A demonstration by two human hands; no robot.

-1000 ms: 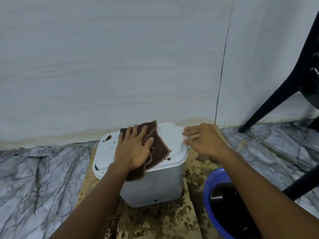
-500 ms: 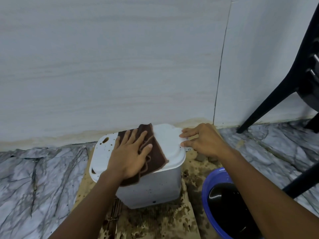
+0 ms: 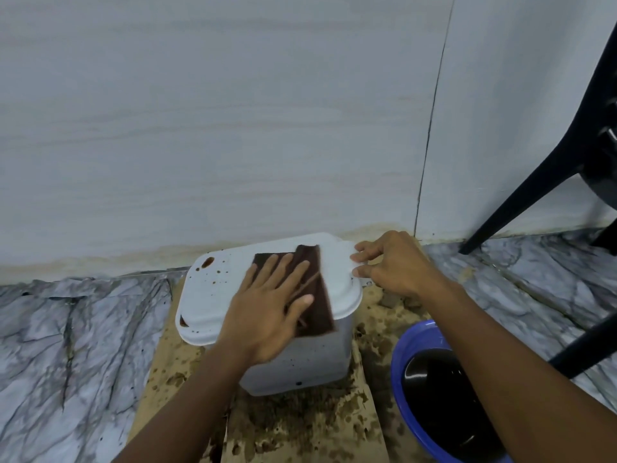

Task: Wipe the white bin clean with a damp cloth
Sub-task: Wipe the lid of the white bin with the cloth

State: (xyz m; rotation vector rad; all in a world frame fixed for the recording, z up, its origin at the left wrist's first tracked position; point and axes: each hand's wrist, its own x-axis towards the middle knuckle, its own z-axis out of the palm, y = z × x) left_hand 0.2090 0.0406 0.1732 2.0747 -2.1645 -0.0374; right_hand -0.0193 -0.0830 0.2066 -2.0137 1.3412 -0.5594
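Brown cloth (image 3: 317, 295) flat under the left hand (image 3: 267, 305), fingers straight and spread, pressing on the lid (image 3: 207, 295) of the white bin (image 3: 317, 362), set on stained cardboard (image 3: 300, 422) by the wall (image 3: 233, 128). Right hand (image 3: 397, 265) pinching the lid's right rim, fingers curled, steadying. Best to sweep left over the brown spots (image 3: 207, 262) with even pressure. Blue basin (image 3: 399, 355) of dark water just beside the bin, black chair leg (image 3: 521, 208) beyond: mind the right elbow.
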